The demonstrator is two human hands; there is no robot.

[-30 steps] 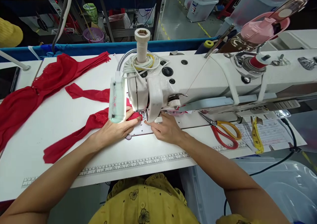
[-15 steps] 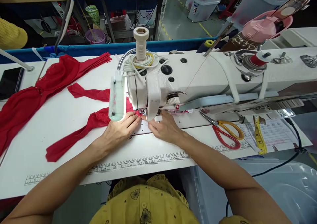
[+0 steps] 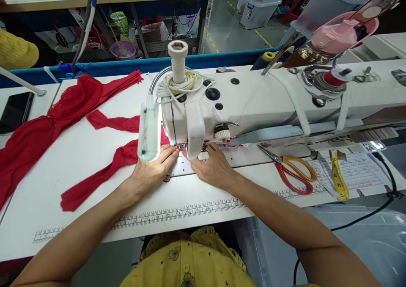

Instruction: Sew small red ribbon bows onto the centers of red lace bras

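The red lace-edged fabric strip lies on the white table to the left of the needle area of the white industrial sewing machine. Its long axis runs diagonally: the free end rests toward the near left of the table, and the leading end meets the presser foot under the machine head. The strip therefore extends leftward and toward the person from both hands.

The left hand is the nearer hand to the strip. It lies palm down on the leading end, fingers spread flat and extended toward the presser foot, pressing the fabric to the machine bed. The forearm approaches from the near left, roughly in line with the strip.

The right hand rests on the bed just to the right of the presser foot, palm down, fingers brought together and pointing at the needle area. Whether its fingertips pinch the fabric edge cannot be determined; the machine head conceals them.

A translucent lamp on a flexible neck hangs just above the left hand. Red-and-yellow-handled scissors and a yellow tape measure lie well to the right. Further red garment pieces lie at the far left of the table, beside a black phone.
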